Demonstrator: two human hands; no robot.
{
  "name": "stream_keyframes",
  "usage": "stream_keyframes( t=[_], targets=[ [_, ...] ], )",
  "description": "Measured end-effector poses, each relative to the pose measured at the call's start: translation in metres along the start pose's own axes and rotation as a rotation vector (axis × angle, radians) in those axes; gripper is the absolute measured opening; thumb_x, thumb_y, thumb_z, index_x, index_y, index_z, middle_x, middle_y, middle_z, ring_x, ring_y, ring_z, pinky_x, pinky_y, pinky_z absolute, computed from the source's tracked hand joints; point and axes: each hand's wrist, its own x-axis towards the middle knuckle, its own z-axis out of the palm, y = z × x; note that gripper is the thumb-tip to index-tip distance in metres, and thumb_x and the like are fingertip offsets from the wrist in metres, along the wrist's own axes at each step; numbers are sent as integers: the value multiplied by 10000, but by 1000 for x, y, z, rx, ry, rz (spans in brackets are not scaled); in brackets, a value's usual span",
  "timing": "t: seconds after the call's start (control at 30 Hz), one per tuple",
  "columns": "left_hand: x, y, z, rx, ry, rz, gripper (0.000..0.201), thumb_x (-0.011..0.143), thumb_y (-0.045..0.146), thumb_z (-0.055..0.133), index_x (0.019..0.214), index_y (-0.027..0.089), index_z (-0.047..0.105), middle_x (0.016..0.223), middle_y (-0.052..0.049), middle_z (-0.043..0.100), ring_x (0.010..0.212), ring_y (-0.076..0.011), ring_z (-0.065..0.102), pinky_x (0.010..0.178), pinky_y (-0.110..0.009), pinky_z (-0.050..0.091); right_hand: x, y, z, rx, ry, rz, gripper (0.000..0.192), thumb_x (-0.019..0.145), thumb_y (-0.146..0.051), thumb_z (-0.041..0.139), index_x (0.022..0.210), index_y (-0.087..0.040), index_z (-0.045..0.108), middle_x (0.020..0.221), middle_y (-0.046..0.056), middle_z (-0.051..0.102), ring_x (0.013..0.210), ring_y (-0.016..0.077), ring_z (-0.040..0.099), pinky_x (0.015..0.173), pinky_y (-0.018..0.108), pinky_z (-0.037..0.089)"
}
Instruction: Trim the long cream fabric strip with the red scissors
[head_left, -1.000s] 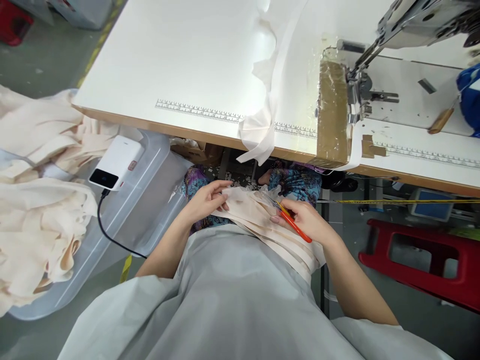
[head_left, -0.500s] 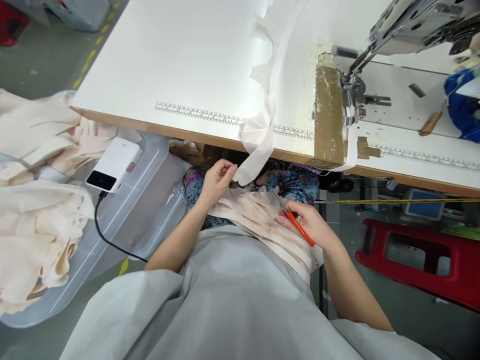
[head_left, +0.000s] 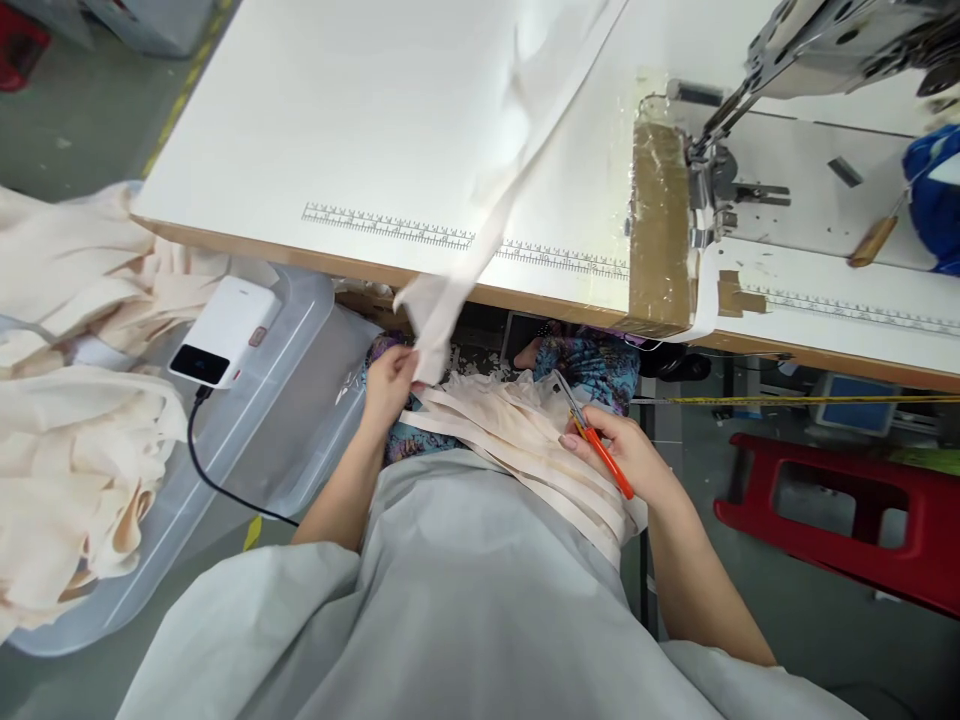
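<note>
My left hand (head_left: 390, 385) pinches the lower end of a long cream fabric strip (head_left: 487, 235), which runs up over the table edge and across the white tabletop. Part of the strip is smeared by motion. In my right hand (head_left: 611, 445) lies a pair of thread snips (head_left: 606, 458) with orange handles, its metal blades pointing up and to the left. Across my lap lies a bunch of cream fabric strips (head_left: 502, 430), beneath and between both hands.
A sewing machine (head_left: 712, 180) stands at the right on the white table (head_left: 390, 120). To my left, a clear plastic bin (head_left: 300, 330) holds cream fabric pieces (head_left: 82, 450), with a white power bank (head_left: 225, 330) on its rim. A red stool (head_left: 825, 500) is at right.
My left hand has moved left and slightly down, drawing the strip's end with it, so the strip now stretches straighter across the table. My right hand has barely moved.
</note>
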Motion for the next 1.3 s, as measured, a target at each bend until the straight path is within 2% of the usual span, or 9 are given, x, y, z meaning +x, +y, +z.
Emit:
stream_keyframes(
  t=[0.1, 0.17, 0.33, 0.37, 0.47, 0.53, 0.67, 0.77, 1.3],
  targets=[
    [-17, -34, -31, 101, 123, -81, 139, 784, 177, 551, 919, 149, 570, 530, 36, 505, 482, -151, 493, 531, -264, 410, -2, 8, 3, 41, -2, 22, 466, 811, -645, 583, 691, -203, 500, 649, -8, 501, 611, 142, 450, 559, 257, 372],
    [-36, -34, -41, 78, 56, -82, 195, 799, 220, 557, 981, 153, 579, 552, 32, 524, 491, -148, 505, 547, -264, 427, 1, 9, 7, 50, -28, 24, 474, 807, -648, 586, 676, -205, 478, 646, -10, 490, 614, 141, 445, 565, 258, 372],
    [-71, 24, -29, -254, -670, 69, 353, 890, 460, 535, 1071, 170, 622, 762, -38, 628, 650, -154, 604, 600, -253, 479, 13, -9, 14, 22, -164, 6, 494, 822, -662, 543, 665, -213, 407, 621, -30, 415, 588, 128, 386, 543, 256, 320],
    [-73, 35, -25, -231, -675, 127, 327, 886, 461, 561, 1024, 176, 645, 766, -35, 620, 656, -143, 591, 597, -241, 469, 15, -14, 14, 10, -198, -4, 496, 825, -658, 541, 662, -214, 392, 616, -36, 393, 579, 123, 368, 536, 253, 306],
    [-72, 52, -19, -86, -467, 328, 268, 870, 430, 618, 808, 177, 679, 853, -42, 608, 633, -99, 516, 578, -220, 431, 20, -24, 11, -27, -284, -33, 491, 831, -640, 549, 662, -213, 374, 620, -41, 380, 567, 113, 351, 526, 248, 284],
    [-70, 54, -18, -82, -432, 358, 291, 865, 434, 626, 752, 168, 663, 929, -54, 625, 582, -73, 489, 549, -218, 426, 23, -27, 9, -38, -334, -44, 476, 847, -631, 537, 676, -211, 393, 635, -37, 402, 573, 114, 366, 529, 247, 283],
    [-67, 55, -19, -273, -671, 26, 353, 865, 509, 605, 797, 163, 622, 606, -9, 643, 448, -104, 555, 474, -218, 451, 32, -30, 7, -45, -435, -93, 485, 862, -645, 505, 678, -210, 399, 633, -40, 374, 578, 115, 351, 533, 250, 274],
    [-65, 56, -20, -394, -715, -138, 374, 817, 526, 661, 796, 155, 627, 604, -37, 691, 573, -174, 683, 560, -244, 533, 39, -32, 7, -25, -530, -115, 493, 864, -656, 490, 677, -211, 390, 635, -43, 351, 582, 114, 338, 533, 249, 273],
    [-57, 51, -22, -473, -659, -211, 354, 745, 495, 730, 743, 149, 655, 590, -39, 693, 565, -188, 692, 555, -247, 541, 41, -41, 11, -243, -471, -97, 534, 863, -694, 445, 641, -215, 362, 588, -39, 390, 547, 118, 355, 529, 262, 246]
  ],
)
